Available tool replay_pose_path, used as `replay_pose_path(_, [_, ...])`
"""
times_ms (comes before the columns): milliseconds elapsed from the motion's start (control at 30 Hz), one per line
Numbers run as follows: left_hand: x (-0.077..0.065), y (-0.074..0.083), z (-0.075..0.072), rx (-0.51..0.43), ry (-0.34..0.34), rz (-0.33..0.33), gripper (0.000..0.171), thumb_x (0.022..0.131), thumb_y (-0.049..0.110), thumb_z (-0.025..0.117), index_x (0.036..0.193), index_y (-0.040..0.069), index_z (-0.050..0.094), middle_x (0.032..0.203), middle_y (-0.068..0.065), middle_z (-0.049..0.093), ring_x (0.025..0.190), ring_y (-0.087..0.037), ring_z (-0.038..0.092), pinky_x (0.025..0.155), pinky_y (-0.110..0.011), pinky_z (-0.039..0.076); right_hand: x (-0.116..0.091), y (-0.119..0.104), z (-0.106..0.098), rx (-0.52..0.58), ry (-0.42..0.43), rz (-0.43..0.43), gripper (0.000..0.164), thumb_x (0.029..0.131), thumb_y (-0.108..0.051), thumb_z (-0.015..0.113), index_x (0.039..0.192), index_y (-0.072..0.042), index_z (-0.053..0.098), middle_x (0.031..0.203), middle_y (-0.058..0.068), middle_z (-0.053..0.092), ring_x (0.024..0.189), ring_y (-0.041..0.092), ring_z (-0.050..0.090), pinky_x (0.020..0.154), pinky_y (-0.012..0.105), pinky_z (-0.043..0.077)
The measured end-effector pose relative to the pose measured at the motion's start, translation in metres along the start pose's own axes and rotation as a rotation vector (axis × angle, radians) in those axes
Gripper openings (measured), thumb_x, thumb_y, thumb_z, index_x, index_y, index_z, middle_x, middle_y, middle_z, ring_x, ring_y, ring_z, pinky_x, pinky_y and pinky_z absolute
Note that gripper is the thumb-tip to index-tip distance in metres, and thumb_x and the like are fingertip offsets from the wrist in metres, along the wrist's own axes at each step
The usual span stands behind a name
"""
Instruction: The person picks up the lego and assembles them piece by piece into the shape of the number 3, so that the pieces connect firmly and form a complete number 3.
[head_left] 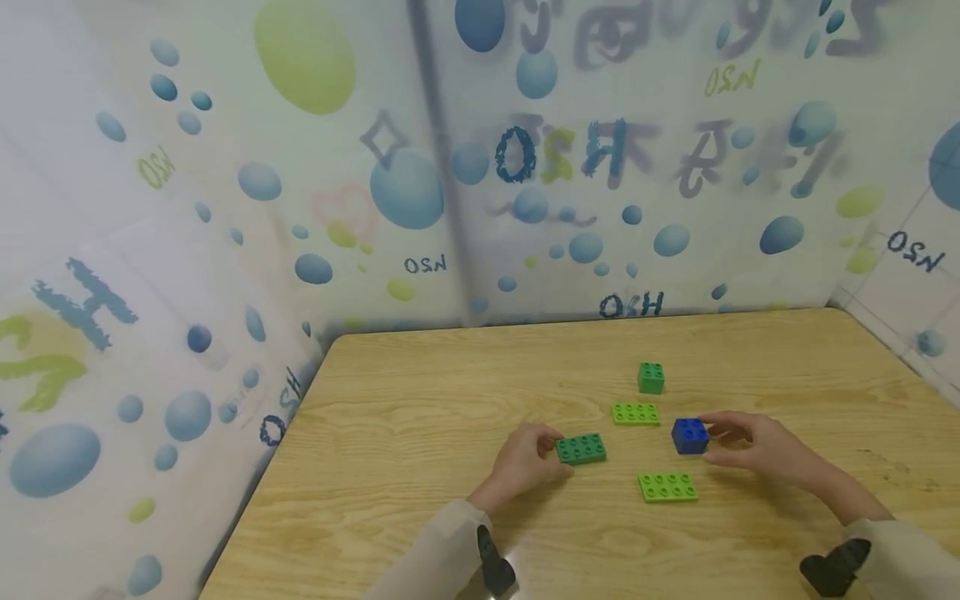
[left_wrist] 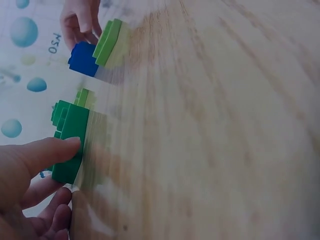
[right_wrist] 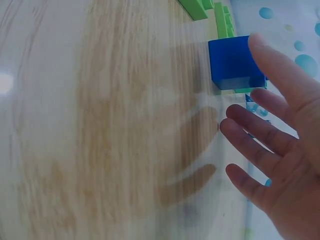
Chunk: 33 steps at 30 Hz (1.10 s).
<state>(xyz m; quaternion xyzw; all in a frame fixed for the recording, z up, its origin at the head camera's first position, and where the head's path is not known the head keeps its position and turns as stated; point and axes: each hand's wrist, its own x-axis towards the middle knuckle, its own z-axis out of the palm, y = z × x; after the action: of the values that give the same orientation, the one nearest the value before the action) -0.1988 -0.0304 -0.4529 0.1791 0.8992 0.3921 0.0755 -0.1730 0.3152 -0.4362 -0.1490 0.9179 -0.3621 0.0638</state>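
On the wooden table, a dark green eight-stud toy brick [head_left: 581, 449] lies flat. My left hand [head_left: 525, 460] pinches its left end, the thumb [left_wrist: 67, 149] on the near side and a finger behind. To the right sits a blue four-stud brick [head_left: 690, 436]. Beside that brick is my right hand [head_left: 772, 450], thumb and fingers spread; in the right wrist view the thumb [right_wrist: 280, 70] overlaps the blue brick [right_wrist: 232, 60], and contact is unclear. One thin lime green brick [head_left: 668, 488] lies in front of the blue one, another lime brick [head_left: 636, 414] behind it to the left.
A green four-stud brick [head_left: 651, 378] stands farther back on the table [head_left: 450, 375]. Behind the table's far edge rises a pale wall covering [head_left: 480, 242] with blue and green spots and lettering, which also runs along the left side.
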Motion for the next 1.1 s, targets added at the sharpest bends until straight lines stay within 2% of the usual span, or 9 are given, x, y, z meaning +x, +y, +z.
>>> replay_pose_path(167, [0.000, 0.000, 0.001, 0.044, 0.022, -0.003, 0.036, 0.070, 0.022, 0.080, 0.102, 0.011, 0.067, 0.088, 0.003, 0.056, 0.079, -0.010, 0.049, 0.067, -0.025, 0.041, 0.005, 0.003, 0.004, 0.028, 0.009, 0.031, 0.062, 0.079, -0.029, 0.072, 0.124, 0.007, 0.049, 0.110, 0.021, 0.058, 0.093, 0.029, 0.059, 0.073, 0.031, 0.050])
replay_pose_path(300, [0.000, 0.000, 0.001, 0.057, 0.021, -0.006, 0.036, 0.071, 0.023, 0.080, 0.103, 0.011, 0.067, 0.088, 0.004, 0.055, 0.079, -0.010, 0.049, 0.066, -0.025, 0.041, 0.008, 0.005, 0.006, 0.025, 0.033, 0.004, 0.061, 0.079, -0.027, 0.072, 0.124, 0.007, 0.050, 0.109, 0.020, 0.059, 0.091, 0.025, 0.060, 0.071, 0.026, 0.049])
replay_pose_path(533, [-0.002, 0.002, 0.000, 0.048, 0.018, -0.005, 0.035, 0.072, 0.023, 0.079, 0.103, 0.012, 0.067, 0.089, 0.003, 0.055, 0.081, -0.012, 0.050, 0.066, -0.026, 0.041, 0.010, 0.002, 0.008, 0.039, 0.045, -0.015, 0.055, 0.079, -0.024, 0.072, 0.122, 0.006, 0.052, 0.104, 0.015, 0.061, 0.084, 0.015, 0.059, 0.068, 0.025, 0.048])
replay_pose_path(900, [-0.001, 0.002, 0.001, 0.031, 0.024, -0.001, 0.033, 0.072, 0.022, 0.079, 0.101, 0.011, 0.068, 0.088, 0.003, 0.054, 0.078, -0.011, 0.048, 0.065, -0.025, 0.039, 0.013, 0.002, 0.010, 0.054, 0.042, 0.060, 0.055, 0.079, -0.028, 0.072, 0.119, 0.006, 0.054, 0.106, 0.016, 0.060, 0.089, 0.023, 0.057, 0.069, 0.027, 0.048])
replay_pose_path(1100, [0.000, 0.001, 0.000, 0.035, 0.022, -0.010, 0.033, 0.072, 0.022, 0.079, 0.101, 0.012, 0.068, 0.088, 0.004, 0.055, 0.077, -0.011, 0.048, 0.064, -0.024, 0.039, 0.017, -0.008, 0.008, 0.046, 0.056, 0.044, 0.057, 0.079, -0.030, 0.072, 0.119, 0.007, 0.054, 0.106, 0.017, 0.060, 0.089, 0.024, 0.058, 0.070, 0.030, 0.048])
